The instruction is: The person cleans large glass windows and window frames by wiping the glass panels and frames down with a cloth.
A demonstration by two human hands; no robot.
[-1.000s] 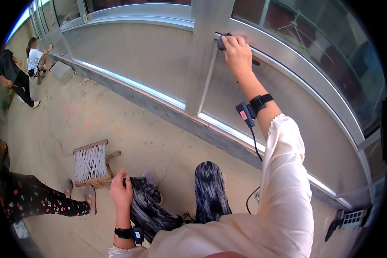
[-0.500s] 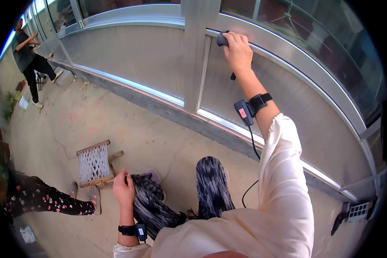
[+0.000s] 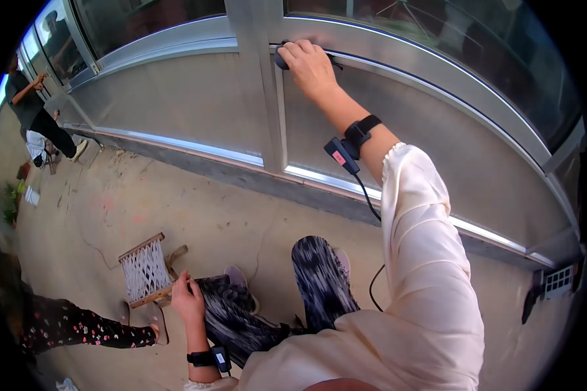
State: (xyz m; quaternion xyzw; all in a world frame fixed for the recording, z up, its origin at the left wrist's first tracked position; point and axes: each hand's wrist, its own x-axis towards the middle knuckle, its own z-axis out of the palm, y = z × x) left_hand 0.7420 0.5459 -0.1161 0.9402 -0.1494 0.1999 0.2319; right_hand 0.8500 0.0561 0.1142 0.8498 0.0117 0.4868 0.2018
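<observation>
Up at the panel's (image 3: 398, 130) top left corner, there's the object (image 3: 280, 58), right hand (image 3: 312, 67) over it, window (image 3: 463, 72) above! Down on the floor (image 3: 209, 228), the stool (image 3: 146, 271) stands left of the knees (image 3: 321, 281), left hand (image 3: 188, 300) by its near right corner. Towards the floor's left edge, a co-worker's leg (image 3: 91, 326); farther up that edge, a bucket (image 3: 32, 196), plant (image 3: 10, 203) to its left. Far left corner: one person (image 3: 26, 104) before another (image 3: 36, 144). Far right: a grille (image 3: 559, 281).
</observation>
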